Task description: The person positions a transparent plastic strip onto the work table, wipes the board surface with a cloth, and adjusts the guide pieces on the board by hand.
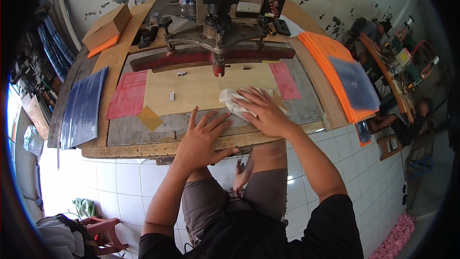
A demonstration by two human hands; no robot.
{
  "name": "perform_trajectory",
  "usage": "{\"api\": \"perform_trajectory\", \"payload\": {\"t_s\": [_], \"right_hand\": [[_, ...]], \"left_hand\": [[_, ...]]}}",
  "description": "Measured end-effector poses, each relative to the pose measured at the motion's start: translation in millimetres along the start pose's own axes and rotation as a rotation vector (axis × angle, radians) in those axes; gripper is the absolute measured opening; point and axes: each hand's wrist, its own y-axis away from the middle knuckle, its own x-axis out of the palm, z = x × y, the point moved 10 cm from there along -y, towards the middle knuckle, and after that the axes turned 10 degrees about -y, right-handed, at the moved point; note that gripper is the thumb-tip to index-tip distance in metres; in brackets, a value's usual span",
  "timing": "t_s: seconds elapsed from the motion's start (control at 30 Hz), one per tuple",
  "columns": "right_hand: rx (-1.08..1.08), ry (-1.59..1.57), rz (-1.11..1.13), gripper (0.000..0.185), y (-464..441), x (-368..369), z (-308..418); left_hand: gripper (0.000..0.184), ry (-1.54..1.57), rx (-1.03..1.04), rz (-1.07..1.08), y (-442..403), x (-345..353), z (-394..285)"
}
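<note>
My right hand (265, 111) presses a crumpled white cloth (231, 99) onto the right part of a cream-coloured sheet (191, 95), with the fingers over the cloth. Spread fingers of my left hand (203, 136) rest at the front edge of the grey metal plate (129, 132), near the wooden table edge; it holds nothing. Small metal pieces, one of them a silver block (172, 96), sit on the cream sheet. Pink pieces (126, 95) border the sheet on both sides, and brown tape (150, 118) lies at its front left corner.
Above the plate hangs a press head with a red bar (177, 60). Orange sheets (330, 67) are stacked at right under a clear plastic sheet (353, 84). More clear sheets (84, 110) and a cardboard box (106, 26) stand at left. Other people (407, 127) sit far right.
</note>
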Motion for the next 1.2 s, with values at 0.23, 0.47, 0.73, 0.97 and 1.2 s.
{"api": "perform_trajectory", "payload": {"t_s": [0.23,0.47,0.73,0.97,1.2], "right_hand": [[0.574,0.415,-0.239,0.044,72.6,-54.0,-110.9],[0.104,-0.069,-0.060,0.043,41.7,-11.9,56.1],[0.165,0.076,-0.092,0.048,24.8,-7.3,17.0],[0.185,0.028,-0.051,0.049,13.8,0.2,19.2],[0.074,-0.096,0.015,0.046,19.7,1.9,43.7]], "left_hand": [[0.081,0.029,-0.008,-0.011,1.1,-0.6,0.2],[0.078,0.046,-0.031,0.047,2.0,5.9,5.8],[0.080,0.026,-0.019,-0.004,-0.8,-2.1,1.7],[0.088,0.040,-0.038,0.021,0.2,-1.5,5.2],[0.115,0.166,-0.088,0.020,-1.3,1.1,12.9]]}}
